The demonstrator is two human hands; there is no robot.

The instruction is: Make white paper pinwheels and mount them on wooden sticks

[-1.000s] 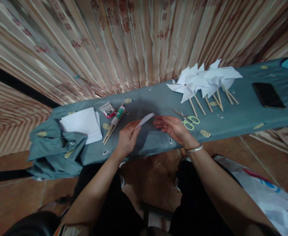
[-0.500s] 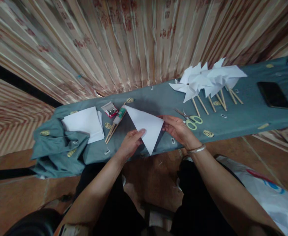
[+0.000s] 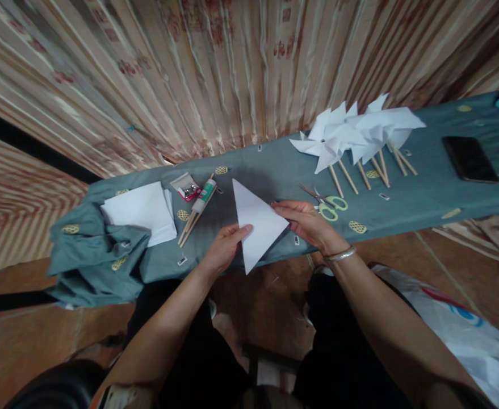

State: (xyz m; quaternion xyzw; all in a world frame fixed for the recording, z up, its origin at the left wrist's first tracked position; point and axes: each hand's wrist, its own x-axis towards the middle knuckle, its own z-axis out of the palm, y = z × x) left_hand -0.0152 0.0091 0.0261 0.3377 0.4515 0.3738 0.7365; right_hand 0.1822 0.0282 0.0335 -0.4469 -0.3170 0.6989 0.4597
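A white sheet of paper, folded into a triangle, is held between my two hands above the front of the cloth-covered table. My left hand pinches its long left edge, thumb on top. On the other side my right hand grips the paper near its right corner, fingers partly hidden. Green-handled scissors lie just beyond my right hand. To the left of the triangle, a glue stick rests on several thin wooden sticks.
White paper pinwheels on wooden sticks lie at the back right, with a black phone further right. A stack of white paper and a small box of metal pins sit at the left. A curtain hangs behind the table.
The folded paper has turned in my hands, so its long edge now stands nearly upright on the left. My hands remain at its two sides. The view has shifted slightly.
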